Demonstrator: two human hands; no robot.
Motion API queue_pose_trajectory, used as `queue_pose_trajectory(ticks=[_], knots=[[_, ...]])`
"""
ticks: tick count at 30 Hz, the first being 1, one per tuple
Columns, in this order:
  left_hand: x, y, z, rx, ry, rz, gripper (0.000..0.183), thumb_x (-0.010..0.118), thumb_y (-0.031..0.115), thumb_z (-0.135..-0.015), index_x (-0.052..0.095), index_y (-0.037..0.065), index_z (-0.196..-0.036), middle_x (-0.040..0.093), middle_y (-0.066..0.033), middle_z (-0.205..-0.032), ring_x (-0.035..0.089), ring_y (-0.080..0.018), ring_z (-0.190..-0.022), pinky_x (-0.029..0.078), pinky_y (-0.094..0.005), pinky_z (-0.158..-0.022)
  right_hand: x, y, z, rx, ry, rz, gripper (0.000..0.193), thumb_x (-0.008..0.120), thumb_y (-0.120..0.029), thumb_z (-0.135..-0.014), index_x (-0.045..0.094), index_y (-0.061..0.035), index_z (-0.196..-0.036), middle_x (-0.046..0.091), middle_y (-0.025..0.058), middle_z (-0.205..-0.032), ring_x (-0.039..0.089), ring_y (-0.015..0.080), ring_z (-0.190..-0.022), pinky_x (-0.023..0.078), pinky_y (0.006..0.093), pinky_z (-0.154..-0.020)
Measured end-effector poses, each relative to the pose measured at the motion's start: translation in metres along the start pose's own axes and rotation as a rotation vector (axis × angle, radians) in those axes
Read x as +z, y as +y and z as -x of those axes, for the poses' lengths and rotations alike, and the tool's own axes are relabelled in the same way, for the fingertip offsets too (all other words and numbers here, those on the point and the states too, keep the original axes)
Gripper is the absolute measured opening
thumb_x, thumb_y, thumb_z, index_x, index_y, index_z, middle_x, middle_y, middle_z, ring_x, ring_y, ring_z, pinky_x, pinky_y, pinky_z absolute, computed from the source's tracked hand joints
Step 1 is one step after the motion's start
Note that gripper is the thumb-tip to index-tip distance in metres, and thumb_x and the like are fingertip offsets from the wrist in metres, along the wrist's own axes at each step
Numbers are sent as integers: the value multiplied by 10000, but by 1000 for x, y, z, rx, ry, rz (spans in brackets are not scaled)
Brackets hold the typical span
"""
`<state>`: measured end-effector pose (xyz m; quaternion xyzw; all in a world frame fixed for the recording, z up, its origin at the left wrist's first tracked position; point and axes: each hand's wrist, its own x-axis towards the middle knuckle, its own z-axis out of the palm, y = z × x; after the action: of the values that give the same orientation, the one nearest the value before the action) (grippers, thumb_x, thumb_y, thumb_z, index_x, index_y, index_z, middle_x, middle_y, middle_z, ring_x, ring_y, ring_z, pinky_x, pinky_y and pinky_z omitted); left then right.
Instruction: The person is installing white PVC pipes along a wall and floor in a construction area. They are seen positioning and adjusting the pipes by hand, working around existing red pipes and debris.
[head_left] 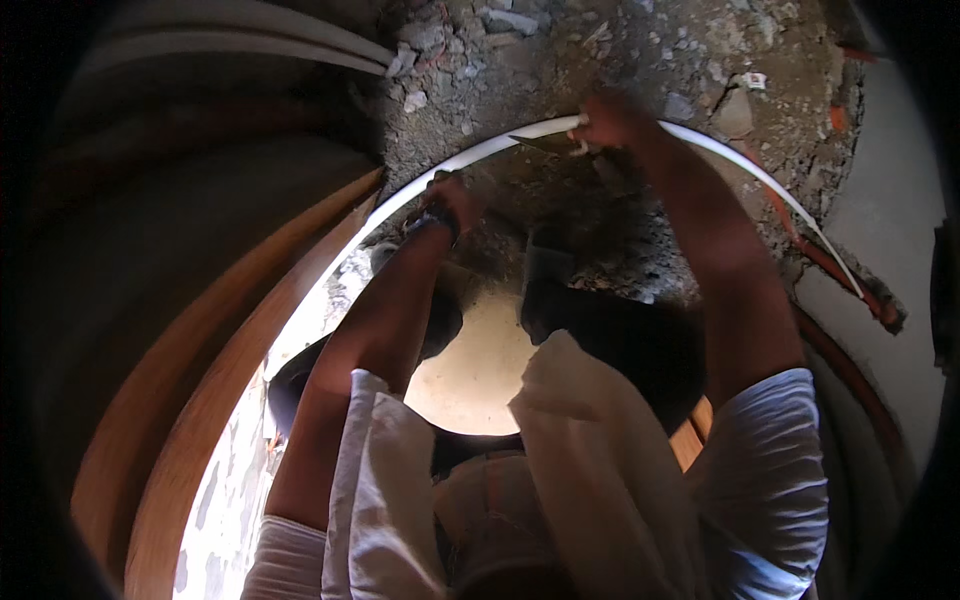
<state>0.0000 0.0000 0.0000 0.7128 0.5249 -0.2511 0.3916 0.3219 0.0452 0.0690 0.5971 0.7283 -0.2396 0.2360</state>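
A long white pipe [505, 143] crosses in front of me, appearing bent in an arc in the view. My right hand [608, 122] is closed at the pipe, around the pale handle end of a tool with a thin, pointed flat blade [543, 146]. The blade points left, just below the pipe; its exact kind is unclear. My left hand [457, 203] is beside the pipe, left of the blade, with its fingers curled. Blur and shadow hide what those fingers hold. A dark band [436, 217] circles my left wrist.
Broken rubble [620, 50] covers the ground beyond the pipe. Wooden boards [230, 300] rise along the left, and a pale wall [890, 200] stands at right. Reddish tubing [835, 268] lies by that wall. A pale surface [468, 370] shows between my dark-clad legs.
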Motion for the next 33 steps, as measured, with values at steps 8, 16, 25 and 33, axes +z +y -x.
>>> queue_pose_trajectory(ticks=[8, 16, 25, 33], knots=[[56, -8, -91, -44, 75, 23, 1062, 715, 586, -777, 260, 9, -1543, 256, -202, -1603, 280, -378, -1462, 270, -502, -1186, 20, -18, -108, -221, 12, 131, 637, 747, -561, -789, 710, -19, -1123, 701, 207, -1044, 677, 388, -1000, 531, 495, -867], [87, -44, -101, 80, 125, -125, 877, 701, 432, -774, 401, 15, -1485, 410, -193, -1507, 375, -385, -1381, 331, -440, -1162, 26, 0, -129, -214, -88, 8, 656, 716, -601, -811, 709, -2, -1078, 696, 227, -1017, 681, 385, -975, 530, 495, -849], [94, -38, -79, 61, 276, 67, 785, 672, 228, -750, 434, 32, -1471, 460, -183, -1467, 448, -404, -1307, 390, -429, -1125, 103, 6, -144, -321, -68, -285, 698, 694, -653, -783, 712, 0, -1031, 699, 248, -1011, 682, 428, -947, 522, 526, -846], [89, -43, -70, 65, 215, 21, 870, 677, 251, -755, 340, 40, -1528, 423, -177, -1502, 404, -370, -1361, 323, -425, -1167, 45, -41, -179, -273, -269, 75, 621, 773, -568, -727, 745, -34, -1042, 728, 169, -1075, 700, 356, -980, 556, 494, -820]])
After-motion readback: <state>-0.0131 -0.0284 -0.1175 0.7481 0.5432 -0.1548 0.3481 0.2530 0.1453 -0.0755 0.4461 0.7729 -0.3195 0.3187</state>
